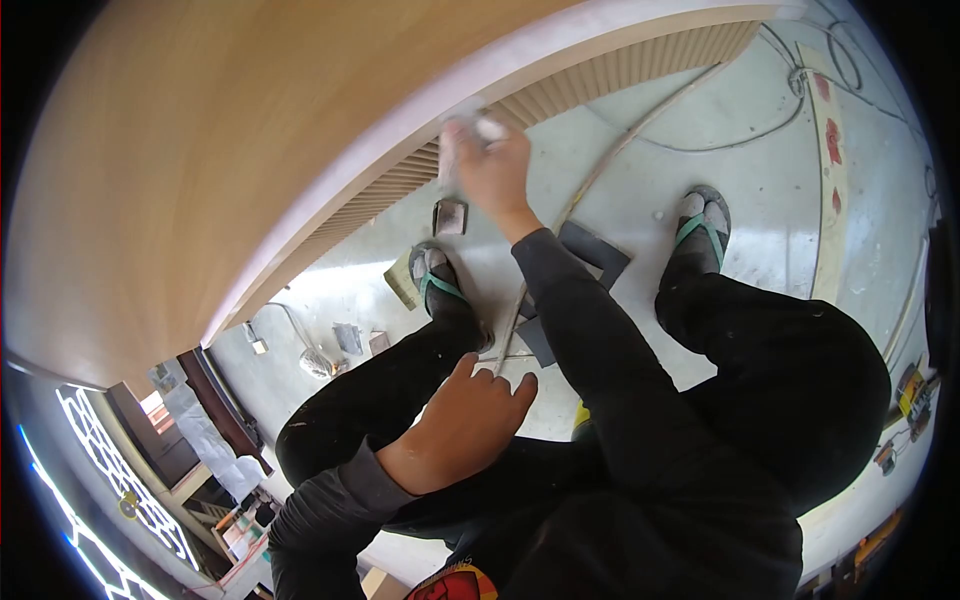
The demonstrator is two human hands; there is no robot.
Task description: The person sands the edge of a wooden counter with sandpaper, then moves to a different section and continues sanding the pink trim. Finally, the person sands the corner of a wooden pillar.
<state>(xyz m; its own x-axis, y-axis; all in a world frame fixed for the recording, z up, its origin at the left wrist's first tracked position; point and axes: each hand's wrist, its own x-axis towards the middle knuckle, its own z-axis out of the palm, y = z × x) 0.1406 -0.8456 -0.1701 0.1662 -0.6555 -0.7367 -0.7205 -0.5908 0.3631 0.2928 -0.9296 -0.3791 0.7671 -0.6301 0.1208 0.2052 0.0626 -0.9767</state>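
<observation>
My right hand [492, 165] is at the pale front edge [400, 125] of a large curved wooden panel [200, 150], slightly blurred by motion. Its fingers are closed around a whitish piece of sandpaper [446, 168], which is smeared and mostly hidden by the hand. Ribbed wood slats [600, 80] run beneath that edge. Over my left thigh, my left hand [462, 425] rests with its fingers loosely bent and apart, holding nothing.
On the grey floor lie a small brownish block [450, 217], dark sheets [595, 250] and a yellowish sheet [402, 280] by my foot. A hose [625, 135] runs between my feet. Cables [795, 80] and a long strip [830, 180] are at right.
</observation>
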